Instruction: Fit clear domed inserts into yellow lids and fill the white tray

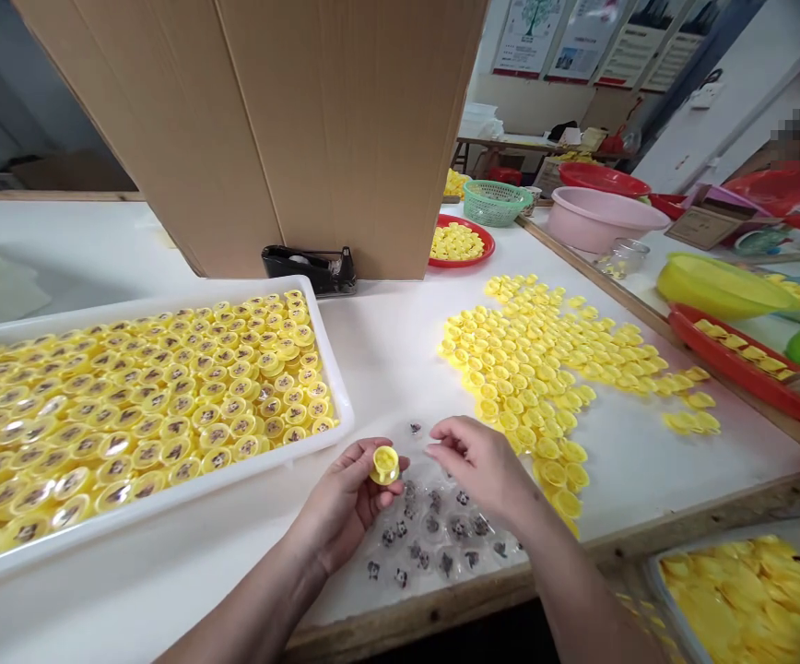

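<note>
My left hand (355, 489) is closed around a small yellow plastic piece (385, 464) with a round, hollow cup shape, its opening facing up. To its right, the fingers of my right hand (476, 461) are pinched together at the edge of a clear round disc (415, 428) with a small dark print. Below both hands, several similar clear discs (434, 526) with dark animal-like prints lie scattered on the white table (345, 563). Beyond my right hand spreads a heap of plain yellow pieces (524, 369).
At left, a white tray (345, 420) holds rows of yellow pieces bearing printed discs. A black tape dispenser (310, 269) stands before a tall cardboard box (345, 138). A red plate (487, 242), green basket (493, 203) and pink basin (604, 221) sit farther back.
</note>
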### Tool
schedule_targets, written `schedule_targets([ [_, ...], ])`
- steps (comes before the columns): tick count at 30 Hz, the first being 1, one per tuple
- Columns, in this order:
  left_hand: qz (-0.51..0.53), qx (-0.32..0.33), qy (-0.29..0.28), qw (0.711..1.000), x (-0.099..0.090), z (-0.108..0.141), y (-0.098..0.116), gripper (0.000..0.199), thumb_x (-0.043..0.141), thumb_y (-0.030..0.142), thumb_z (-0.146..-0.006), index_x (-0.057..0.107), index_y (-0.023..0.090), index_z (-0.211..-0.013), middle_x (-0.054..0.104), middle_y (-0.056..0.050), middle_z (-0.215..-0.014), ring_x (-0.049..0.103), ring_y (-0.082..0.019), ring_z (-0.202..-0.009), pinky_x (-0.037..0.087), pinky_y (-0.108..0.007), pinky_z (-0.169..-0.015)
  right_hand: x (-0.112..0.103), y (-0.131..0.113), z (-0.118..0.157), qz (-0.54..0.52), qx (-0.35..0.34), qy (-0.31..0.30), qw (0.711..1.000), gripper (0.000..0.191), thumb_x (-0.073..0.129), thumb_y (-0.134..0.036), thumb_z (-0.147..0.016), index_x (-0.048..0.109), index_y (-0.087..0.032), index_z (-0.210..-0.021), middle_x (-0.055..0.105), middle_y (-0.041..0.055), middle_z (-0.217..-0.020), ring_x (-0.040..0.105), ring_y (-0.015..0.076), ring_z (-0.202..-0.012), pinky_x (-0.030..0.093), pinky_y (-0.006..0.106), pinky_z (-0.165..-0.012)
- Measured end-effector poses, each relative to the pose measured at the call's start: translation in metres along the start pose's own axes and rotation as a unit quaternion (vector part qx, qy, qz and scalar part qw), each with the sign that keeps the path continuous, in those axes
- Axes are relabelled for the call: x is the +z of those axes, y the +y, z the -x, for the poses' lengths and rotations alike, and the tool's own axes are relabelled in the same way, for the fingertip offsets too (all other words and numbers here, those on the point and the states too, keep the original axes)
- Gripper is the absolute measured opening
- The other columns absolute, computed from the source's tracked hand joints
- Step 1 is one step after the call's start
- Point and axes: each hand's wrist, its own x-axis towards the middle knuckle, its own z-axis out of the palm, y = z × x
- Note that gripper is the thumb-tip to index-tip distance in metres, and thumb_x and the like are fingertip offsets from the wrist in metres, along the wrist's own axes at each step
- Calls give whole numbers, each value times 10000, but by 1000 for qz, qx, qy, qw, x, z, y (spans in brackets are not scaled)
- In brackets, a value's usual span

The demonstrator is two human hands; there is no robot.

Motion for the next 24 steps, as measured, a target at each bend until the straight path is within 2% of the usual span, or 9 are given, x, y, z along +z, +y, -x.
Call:
schedule_targets([
  [4,-12,10,39,999,-3,-2,6,122,486,251,-892,517,157,-963,674,-131,-839,538,-64,-487,376,-126,-421,-4,24,-10,75,-9,2,997,135,499,-125,-835,621,-183,-819,575,33,-805,562,171,-737,424,289,-687],
  [7,-12,-7,44,999,-2,-3,4,127,494,270,-889,526,161,-948,671,-110,-792,529,-62,-468,362,-123,-408,5,23,-25,90,-49,-40,994,255,519,-65,-808,631,-209,-987,566,40,-933,569,164,-832,425,269,-746],
  [9,-7,-10,36,999,-3,-3,3,146,487,264,-894,543,150,-965,670,-111,-800,543,-68,-484,378,-129,-421,14,19,-36,95,-76,-75,990,350,558,-24,-760,630,-240,-1027,553,27,-982,566,153,-873,420,242,-764],
  [12,10,-2,22,1000,-6,-4,2,192,481,221,-893,570,127,-1034,665,-122,-847,577,-83,-541,425,-147,-469,24,16,-48,106,-78,-99,986,260,572,-28,-742,651,-211,-910,540,24,-917,562,146,-809,418,235,-728],
  [17,35,-4,4,999,-9,-4,3,261,549,146,-845,585,122,-1102,655,-118,-906,598,-92,-596,470,-166,-530,25,20,-51,120,-46,-90,988,117,586,-94,-739,607,-183,-813,518,20,-839,534,143,-713,399,254,-673],
  [21,36,-12,-8,999,-8,-4,3,267,542,149,-854,574,116,-1116,661,-132,-913,598,-89,-598,467,-156,-529,24,24,-46,101,-15,-67,993,82,576,-125,-742,570,-181,-800,547,23,-814,546,149,-703,404,268,-661],
  [24,17,-27,-7,999,-7,-3,4,254,541,181,-858,562,121,-1103,666,-132,-882,581,-79,-550,423,-135,-461,24,28,-42,59,4,-50,997,133,575,-152,-739,560,-192,-865,569,7,-782,556,146,-683,434,281,-664],
])
